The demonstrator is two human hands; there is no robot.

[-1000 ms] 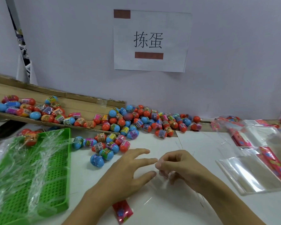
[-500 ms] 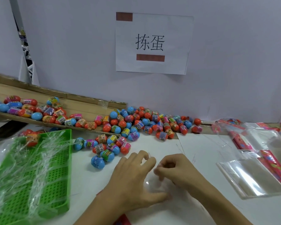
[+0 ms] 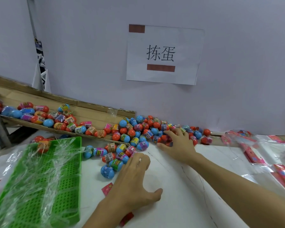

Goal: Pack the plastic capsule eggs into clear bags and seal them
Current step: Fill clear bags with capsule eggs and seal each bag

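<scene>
Capsule eggs [image 3: 139,129]: smooth, glossy plastic ovals, each half blue or orange-red with a printed paper band round the middle; too many to count, several dozen at least. You have them heaped against the wall at the far edge of the white worktop [image 3: 179,203], with a smaller cluster of about ten spilled nearer you, and more lying along a sloping, corrugated cardboard chute [image 3: 89,111] on the left. Your right hand [image 3: 176,143] rests on the heap, its fingers [image 3: 169,132] spread and bent over the eggs; whether they grasp one you cannot tell. Your left hand [image 3: 133,183] lies palm-down on the worktop, fingers relaxed and released, their tips touching the near cluster beside a blue egg [image 3: 107,171]. One clear bag with a red printed header [image 3: 107,189] lies flat under that hand. One green perforated plastic tray [image 3: 38,181] sits to the left, draped in crinkled clear film. A loose pile of clear bags [image 3: 270,155], red-headed and shiny, lies to the right; number unclear. One white paper sign [image 3: 163,55] is fixed to the wall.
</scene>
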